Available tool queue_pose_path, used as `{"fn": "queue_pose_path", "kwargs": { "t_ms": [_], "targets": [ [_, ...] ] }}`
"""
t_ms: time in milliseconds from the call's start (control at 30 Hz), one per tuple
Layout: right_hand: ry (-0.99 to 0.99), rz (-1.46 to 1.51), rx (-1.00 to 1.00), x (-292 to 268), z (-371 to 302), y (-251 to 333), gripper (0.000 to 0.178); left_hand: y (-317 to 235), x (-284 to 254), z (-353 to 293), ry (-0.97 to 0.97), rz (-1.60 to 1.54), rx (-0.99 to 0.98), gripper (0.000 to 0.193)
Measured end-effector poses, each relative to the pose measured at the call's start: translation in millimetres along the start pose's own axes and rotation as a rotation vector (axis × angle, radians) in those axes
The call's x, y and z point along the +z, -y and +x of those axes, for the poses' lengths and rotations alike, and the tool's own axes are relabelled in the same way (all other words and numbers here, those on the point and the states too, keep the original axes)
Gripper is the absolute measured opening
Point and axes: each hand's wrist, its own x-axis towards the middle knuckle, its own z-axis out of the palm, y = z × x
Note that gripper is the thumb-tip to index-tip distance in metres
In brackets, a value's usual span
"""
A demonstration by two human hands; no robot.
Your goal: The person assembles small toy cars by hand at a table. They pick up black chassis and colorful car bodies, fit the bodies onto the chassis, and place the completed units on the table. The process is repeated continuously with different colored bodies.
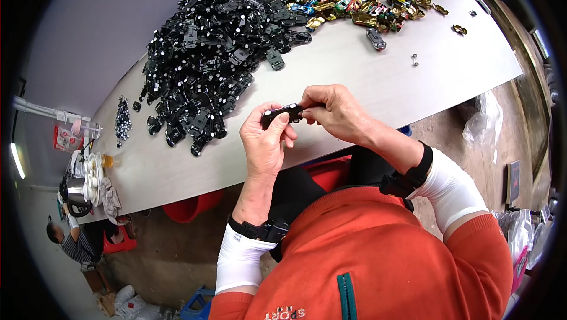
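Note:
A small black toy car chassis (282, 117) with pale wheels is held in front of me, above the near edge of the table. My left hand (263, 146) is closed around its left part, thumb on top. The thumb and fingers of my right hand (338, 112) pinch at its right end; whether a smaller part sits between those fingertips is too small to tell. Beyond my hands lies a large heap of black toy car chassis (198, 69). Gold and multicoloured toy car bodies (364, 19) are piled further back, on the right.
One grey toy car (375, 39) and a wheel axle (415, 59) lie apart on the pale table (449, 48). A small pile of wheel axles (123, 120) is at the left. Cups and a metal pot (77, 193) stand at the left end. Another person (80, 243) sits beyond.

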Motion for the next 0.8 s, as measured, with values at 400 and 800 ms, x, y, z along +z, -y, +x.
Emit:
{"fn": "queue_pose_path", "kwargs": {
  "t_ms": [400,800],
  "targets": [
    [0.011,0.273,0.147,-1.1,-7.3,-20.6,0.006,5.3,-3.6,8.9,-0.069,-0.031,-0.132,0.014],
    [0.002,0.309,0.184,16.3,-5.8,-13.9,0.006,19.1,9.4,8.6,-0.230,-0.246,0.033,0.019]
  ]
}}
